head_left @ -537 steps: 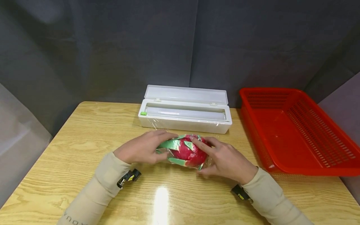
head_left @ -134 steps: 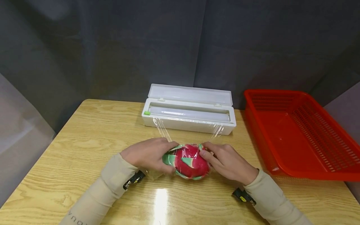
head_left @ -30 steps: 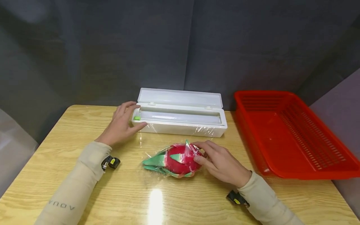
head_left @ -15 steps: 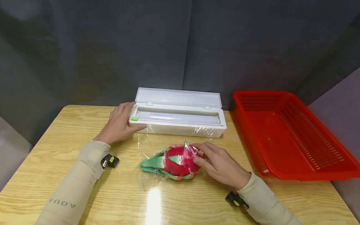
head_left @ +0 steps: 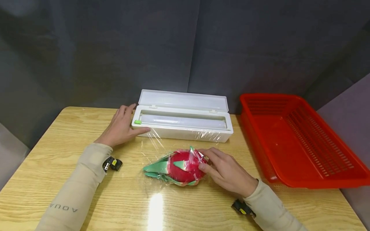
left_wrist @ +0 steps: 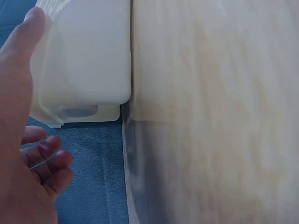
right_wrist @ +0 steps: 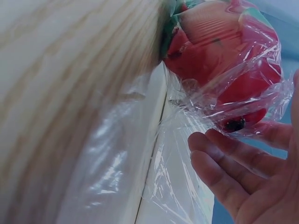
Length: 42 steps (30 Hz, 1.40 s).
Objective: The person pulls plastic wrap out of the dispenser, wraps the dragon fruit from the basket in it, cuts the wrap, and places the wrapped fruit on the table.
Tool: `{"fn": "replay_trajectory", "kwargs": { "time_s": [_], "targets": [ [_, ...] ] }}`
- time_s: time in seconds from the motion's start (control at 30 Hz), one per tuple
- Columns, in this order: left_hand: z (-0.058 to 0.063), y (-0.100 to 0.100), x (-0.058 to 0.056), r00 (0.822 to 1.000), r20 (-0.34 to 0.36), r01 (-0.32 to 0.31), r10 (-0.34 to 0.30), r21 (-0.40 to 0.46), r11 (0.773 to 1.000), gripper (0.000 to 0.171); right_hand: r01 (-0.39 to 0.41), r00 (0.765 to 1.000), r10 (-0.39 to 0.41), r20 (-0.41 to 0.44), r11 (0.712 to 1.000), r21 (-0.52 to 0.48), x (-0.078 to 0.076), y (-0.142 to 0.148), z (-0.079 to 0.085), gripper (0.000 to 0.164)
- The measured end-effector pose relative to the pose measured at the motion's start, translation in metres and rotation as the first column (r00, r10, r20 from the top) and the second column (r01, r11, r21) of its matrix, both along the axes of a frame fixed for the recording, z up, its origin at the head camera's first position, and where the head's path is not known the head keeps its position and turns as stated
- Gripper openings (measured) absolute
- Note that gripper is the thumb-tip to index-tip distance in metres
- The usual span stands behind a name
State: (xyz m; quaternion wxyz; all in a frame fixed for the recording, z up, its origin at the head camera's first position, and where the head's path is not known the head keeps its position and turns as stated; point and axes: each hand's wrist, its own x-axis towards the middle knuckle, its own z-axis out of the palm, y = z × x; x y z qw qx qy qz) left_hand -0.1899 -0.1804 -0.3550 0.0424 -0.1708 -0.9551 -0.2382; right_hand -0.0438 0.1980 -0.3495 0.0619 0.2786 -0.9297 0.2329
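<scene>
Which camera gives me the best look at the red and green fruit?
The head view: it shows the fruit nearly whole, leaves included. The right wrist view is closer but cuts it off at the top; the left wrist view shows none.

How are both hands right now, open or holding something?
Left hand: open, thumb at the white box.
Right hand: holding the film-wrapped dragon fruit.

Right fingers (head_left: 212, 155) hold a wrapped dragon fruit (head_left: 185, 170), left fingers (head_left: 129, 110) beside a white box (head_left: 185, 134).

Dragon fruit (right_wrist: 224, 60) cropped by right wrist view's top edge; white box (left_wrist: 86, 51) likewise in left.
</scene>
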Motion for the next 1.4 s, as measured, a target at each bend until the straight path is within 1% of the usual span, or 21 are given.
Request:
{"fn": "replay_trajectory", "kwargs": {
  "time_s": [0.07, 0.13, 0.27, 0.37, 0.43, 0.5, 0.57, 0.63, 0.77, 0.9, 1.0, 1.1, 1.3, 1.4],
  "targets": [
    [0.0, 0.0, -0.001, 1.0, -0.01, 0.009, -0.009, -0.036, 0.999, 0.112, 0.001, 1.0, -0.001, 0.003, 1.0, 0.001, 0.001, 0.0, 0.0, 0.046],
    [0.001, 0.001, -0.001, 0.999, -0.035, 0.027, -0.03, -0.083, 0.996, 0.108, 0.001, 1.0, -0.001, 0.004, 1.0, 0.004, 0.002, 0.001, 0.0, 0.046],
    [0.004, 0.002, -0.002, 0.993, -0.093, 0.048, -0.067, -0.2, 0.979, 0.107, -0.002, 1.0, 0.002, 0.003, 1.0, 0.006, 0.003, 0.001, 0.0, 0.047],
    [0.008, 0.005, -0.002, 0.992, -0.093, 0.057, -0.085, -0.269, 0.961, 0.107, -0.005, 1.0, 0.005, 0.005, 1.0, 0.007, 0.003, 0.002, 0.001, 0.048],
    [0.011, 0.007, -0.003, 0.992, -0.082, 0.065, -0.094, -0.3, 0.952, 0.106, -0.005, 1.0, 0.005, 0.005, 1.0, 0.009, 0.003, 0.002, 0.001, 0.048],
    [0.013, 0.008, -0.003, 0.992, -0.073, 0.074, -0.102, -0.316, 0.946, 0.103, -0.004, 1.0, 0.004, 0.002, 1.0, 0.011, 0.002, 0.002, 0.001, 0.049],
    [0.014, 0.009, -0.004, 0.992, -0.067, 0.077, -0.104, -0.319, 0.945, 0.1, -0.002, 1.0, 0.002, 0.001, 1.0, 0.012, 0.002, 0.003, 0.001, 0.049],
    [0.015, 0.008, -0.004, 0.993, -0.059, 0.079, -0.102, -0.314, 0.946, 0.097, -0.001, 1.0, 0.001, -0.001, 1.0, 0.012, 0.003, 0.003, 0.001, 0.049],
    [0.015, 0.004, 0.0, 0.995, -0.036, 0.074, -0.089, -0.3, 0.951, 0.09, -0.011, 1.0, 0.011, -0.003, 1.0, 0.011, 0.001, 0.002, 0.0, 0.049],
    [0.016, 0.0, 0.003, 0.996, -0.028, 0.074, -0.086, -0.295, 0.953, 0.086, -0.019, 1.0, 0.019, 0.003, 1.0, 0.008, 0.001, 0.001, -0.001, 0.049],
    [0.016, -0.001, 0.002, 0.994, -0.038, 0.08, -0.097, -0.32, 0.944, 0.084, -0.012, 1.0, 0.012, 0.012, 1.0, 0.001, 0.0, 0.002, -0.001, 0.05],
    [0.019, 0.001, 0.002, 0.994, -0.04, 0.082, -0.104, -0.366, 0.927, 0.084, 0.001, 1.0, -0.001, 0.005, 1.0, -0.004, -0.002, 0.005, 0.001, 0.053],
    [0.026, 0.007, 0.002, 0.996, -0.003, 0.078, -0.087, -0.413, 0.908, 0.09, 0.032, 0.998, -0.034, -0.049, 0.999, -0.035, -0.006, 0.013, 0.005, 0.057],
    [0.028, 0.015, 0.0, 0.995, 0.01, 0.092, -0.097, -0.437, 0.895, 0.093, 0.043, 0.996, -0.047, -0.079, 0.998, -0.044, -0.003, 0.019, 0.008, 0.057]
  ]
}}
